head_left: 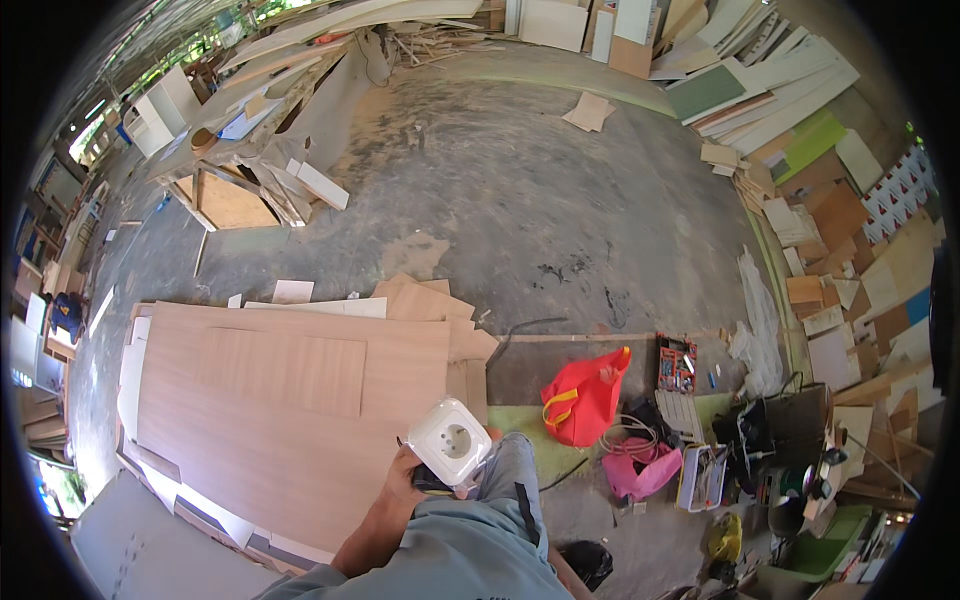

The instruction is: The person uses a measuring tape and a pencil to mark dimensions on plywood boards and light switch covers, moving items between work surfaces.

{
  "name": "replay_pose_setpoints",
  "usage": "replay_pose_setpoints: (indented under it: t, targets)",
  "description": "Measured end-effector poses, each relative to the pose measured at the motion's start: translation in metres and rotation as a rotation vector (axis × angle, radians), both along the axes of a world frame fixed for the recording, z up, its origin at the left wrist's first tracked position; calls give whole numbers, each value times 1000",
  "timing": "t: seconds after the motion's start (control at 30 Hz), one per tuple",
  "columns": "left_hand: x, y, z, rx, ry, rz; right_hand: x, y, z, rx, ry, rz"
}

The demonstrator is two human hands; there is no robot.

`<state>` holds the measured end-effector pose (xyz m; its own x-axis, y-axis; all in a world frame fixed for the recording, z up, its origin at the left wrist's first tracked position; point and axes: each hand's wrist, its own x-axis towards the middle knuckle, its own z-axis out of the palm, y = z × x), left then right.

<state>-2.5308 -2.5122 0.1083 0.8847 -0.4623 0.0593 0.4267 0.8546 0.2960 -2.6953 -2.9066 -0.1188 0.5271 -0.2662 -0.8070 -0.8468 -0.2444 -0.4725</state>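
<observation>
While the squarish white socket (453, 443) faces up, askew, the left hand (402, 474) clasps it, the right's hold unclear.

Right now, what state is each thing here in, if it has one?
Socket: nothing plugged into its face, held in the left hand
Big panel: lying flat
Small panel: flat on the big one
Red bag: creased, on the floor
Red case: open, contents showing
Pink bag: crumpled
Clear plastic: crumpled
</observation>
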Motion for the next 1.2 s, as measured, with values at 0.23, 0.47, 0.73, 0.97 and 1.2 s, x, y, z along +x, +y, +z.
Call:
replay_pose_setpoints:
  t: [0.23,0.47,0.73,0.97,1.2]
  targets:
    - [170,-28,-28,151,46,228,147,-53,-50,-87,198,486]
    - [352,-45,22,-101,25,400,353,-159,-66,-164,62,1441]
    - [477,6,-34,37,120,691,719,-118,51,-390,-295,843]
    - [658,30,-61,-8,217,699,942,-4,68,-38,-539,426]
    - [893,87,-31,17,190,630,1094,75,96,195,-632,100]
